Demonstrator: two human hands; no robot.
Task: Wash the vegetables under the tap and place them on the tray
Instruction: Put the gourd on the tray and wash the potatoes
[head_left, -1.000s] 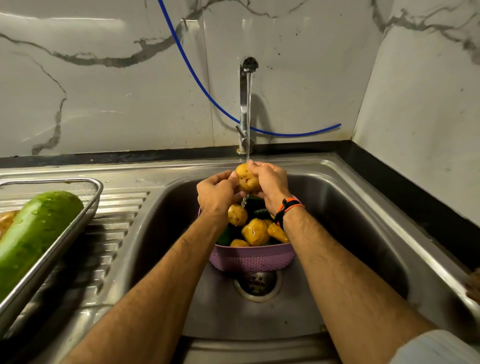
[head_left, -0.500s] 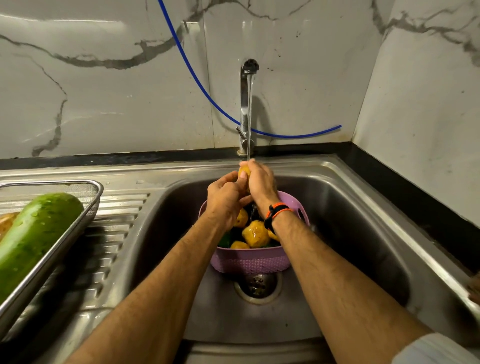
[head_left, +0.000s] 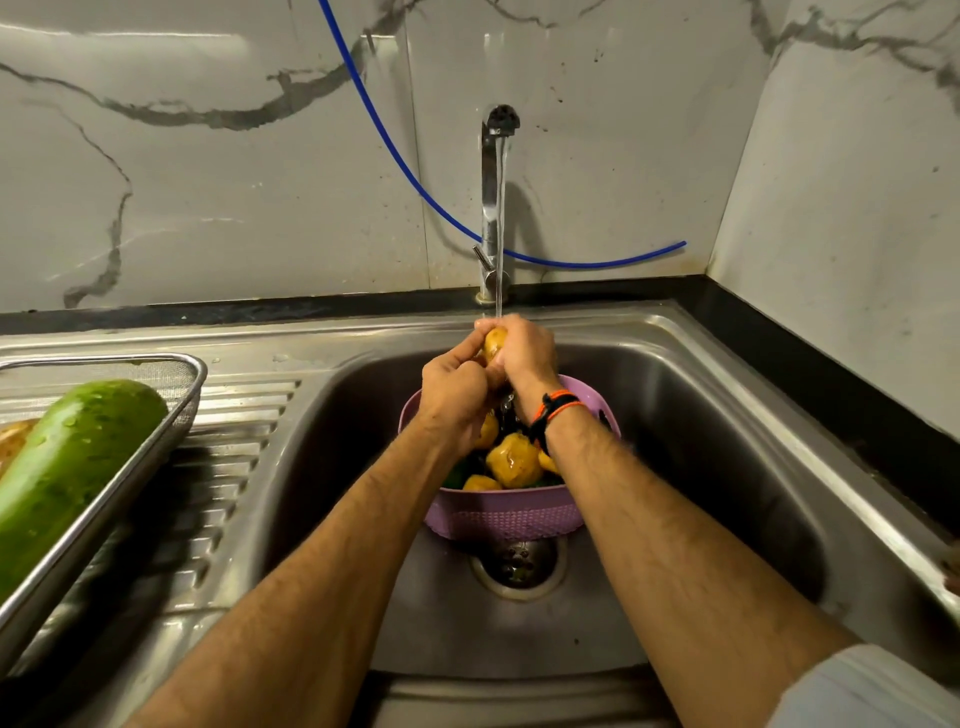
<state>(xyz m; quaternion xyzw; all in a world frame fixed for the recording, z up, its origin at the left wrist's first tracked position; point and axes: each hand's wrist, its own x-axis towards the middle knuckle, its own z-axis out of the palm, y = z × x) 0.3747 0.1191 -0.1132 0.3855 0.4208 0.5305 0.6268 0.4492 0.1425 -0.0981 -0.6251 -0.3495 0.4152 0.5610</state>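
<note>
**Hands closed tighter on potato**

Closed in more round the potato (head_left: 493, 340) since a moment ago, so less of it shows. Left hand (head_left: 457, 397) and right hand (head_left: 524, 353) both curled round it, pressed together under water from the tap (head_left: 493, 197). Held above the purple basket (head_left: 506, 514) in the sink (head_left: 727, 467), with more yellow and green vegetables (head_left: 511, 460) inside. Off to the left, a big green gourd (head_left: 67, 467) lying wet in the metal tray (head_left: 130, 488).
</note>
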